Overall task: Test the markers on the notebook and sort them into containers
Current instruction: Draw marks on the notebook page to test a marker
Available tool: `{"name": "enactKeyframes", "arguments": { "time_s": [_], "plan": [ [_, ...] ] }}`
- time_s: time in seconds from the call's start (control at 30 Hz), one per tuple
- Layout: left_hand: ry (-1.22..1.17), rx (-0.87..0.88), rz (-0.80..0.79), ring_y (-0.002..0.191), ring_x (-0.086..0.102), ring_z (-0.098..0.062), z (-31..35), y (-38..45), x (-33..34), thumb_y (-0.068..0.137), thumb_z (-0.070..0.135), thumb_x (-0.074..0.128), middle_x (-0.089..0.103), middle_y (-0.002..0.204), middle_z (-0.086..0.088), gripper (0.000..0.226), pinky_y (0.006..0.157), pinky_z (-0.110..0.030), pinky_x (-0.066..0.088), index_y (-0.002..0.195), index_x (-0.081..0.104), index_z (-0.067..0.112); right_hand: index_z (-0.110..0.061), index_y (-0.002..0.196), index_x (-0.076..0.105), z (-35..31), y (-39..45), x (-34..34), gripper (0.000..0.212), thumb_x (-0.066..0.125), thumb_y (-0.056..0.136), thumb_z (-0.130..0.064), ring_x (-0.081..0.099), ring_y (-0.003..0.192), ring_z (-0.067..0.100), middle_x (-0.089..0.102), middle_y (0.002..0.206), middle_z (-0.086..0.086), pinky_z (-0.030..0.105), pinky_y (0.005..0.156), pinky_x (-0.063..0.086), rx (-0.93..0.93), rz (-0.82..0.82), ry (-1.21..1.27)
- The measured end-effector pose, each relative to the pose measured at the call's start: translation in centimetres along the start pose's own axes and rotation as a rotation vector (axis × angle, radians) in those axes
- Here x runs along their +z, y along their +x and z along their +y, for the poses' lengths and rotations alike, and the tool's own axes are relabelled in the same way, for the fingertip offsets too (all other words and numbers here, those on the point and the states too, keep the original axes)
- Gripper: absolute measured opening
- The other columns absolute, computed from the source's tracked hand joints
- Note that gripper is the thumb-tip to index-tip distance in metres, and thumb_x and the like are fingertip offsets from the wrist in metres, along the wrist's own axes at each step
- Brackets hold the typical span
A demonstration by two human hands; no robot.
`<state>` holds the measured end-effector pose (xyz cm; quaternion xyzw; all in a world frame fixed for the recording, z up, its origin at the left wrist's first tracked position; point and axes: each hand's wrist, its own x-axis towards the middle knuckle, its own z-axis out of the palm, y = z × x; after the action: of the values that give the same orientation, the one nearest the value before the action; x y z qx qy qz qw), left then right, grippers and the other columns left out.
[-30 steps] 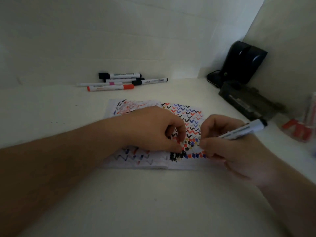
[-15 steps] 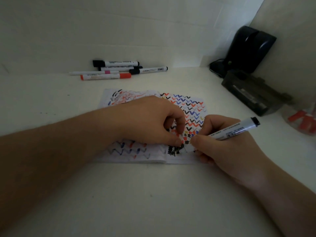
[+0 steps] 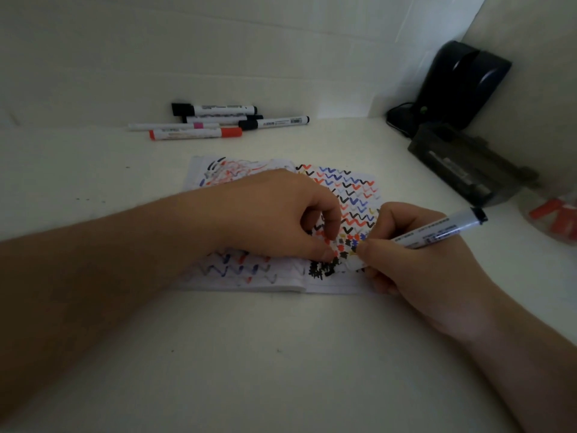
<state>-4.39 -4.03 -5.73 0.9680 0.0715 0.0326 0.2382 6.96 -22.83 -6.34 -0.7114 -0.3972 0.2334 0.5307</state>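
notebook (image 3: 349, 189) lying open on the white counter (image 3: 281, 354), pages covered in coloured zigzags. left hand (image 3: 281, 214) rests on the pages, fingers curled, pinching something small and red. right hand (image 3: 415, 254) grips a marker (image 3: 437, 232), tip on the paper. five capped markers (image 3: 218, 121) lie near the wall.

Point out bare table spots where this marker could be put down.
Bare table in front of the notebook, and at far left, below the spare markers. Crowded: the right edge, with the black tray and a container, and the notebook under both hands.
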Motion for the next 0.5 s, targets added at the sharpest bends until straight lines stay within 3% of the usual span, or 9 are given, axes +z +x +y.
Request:
{"name": "enactKeyframes", "arguments": {
  "time_s": [0.13, 0.33, 0.4, 0.5],
  "plan": [
    [0.001, 0.003, 0.001, 0.082, 0.059, 0.002, -0.1, 0.0, 0.0, 0.078, 0.064, 0.076, 0.063, 0.089, 0.017, 0.026, 0.072, -0.026, 0.049, 0.096, 0.065, 0.049, 0.004, 0.065, 0.051, 0.3, 0.1, 0.0, 0.026, 0.070, 0.082, 0.009, 0.050, 0.046, 0.024, 0.055, 0.055, 0.024, 0.035, 0.050, 0.040, 0.001, -0.010, 0.008],
    [-0.015, 0.015, 0.011, 0.081, 0.058, 0.002, 0.0, -0.2, 0.2, 0.084, 0.058, 0.073, 0.063, 0.090, 0.018, 0.025, 0.068, -0.024, 0.046, 0.104, 0.061, 0.050, -0.006, 0.060, 0.049, 0.2, 0.2, -0.2, 0.026, 0.070, 0.075, -0.004, 0.046, 0.046, 0.021, 0.053, 0.055, 0.017, 0.027, 0.045, 0.038, 0.024, -0.063, 0.070],
    [-0.083, 0.010, 0.040, 0.084, 0.057, 0.002, -0.1, -0.5, 0.2, 0.095, 0.039, 0.067, 0.062, 0.098, 0.020, 0.028, 0.072, -0.026, 0.046, 0.113, 0.051, 0.053, -0.010, 0.059, 0.048, 0.2, 0.6, -0.7, 0.026, 0.069, 0.074, -0.004, 0.039, 0.042, 0.016, 0.046, 0.053, 0.015, 0.019, 0.040, 0.033, 0.083, -0.090, 0.244],
    [-0.188, 0.004, 0.100, 0.100, 0.059, -0.002, -0.3, -1.1, -0.2, 0.101, 0.003, 0.049, 0.060, 0.112, 0.023, 0.055, 0.087, -0.035, 0.053, 0.125, 0.036, 0.051, -0.011, 0.073, 0.055, 0.3, 1.0, -2.0, 0.027, 0.082, 0.076, -0.010, 0.031, 0.043, 0.014, 0.041, 0.054, 0.005, 0.020, 0.040, 0.023, 0.098, -0.166, 0.501]
  ]
}}
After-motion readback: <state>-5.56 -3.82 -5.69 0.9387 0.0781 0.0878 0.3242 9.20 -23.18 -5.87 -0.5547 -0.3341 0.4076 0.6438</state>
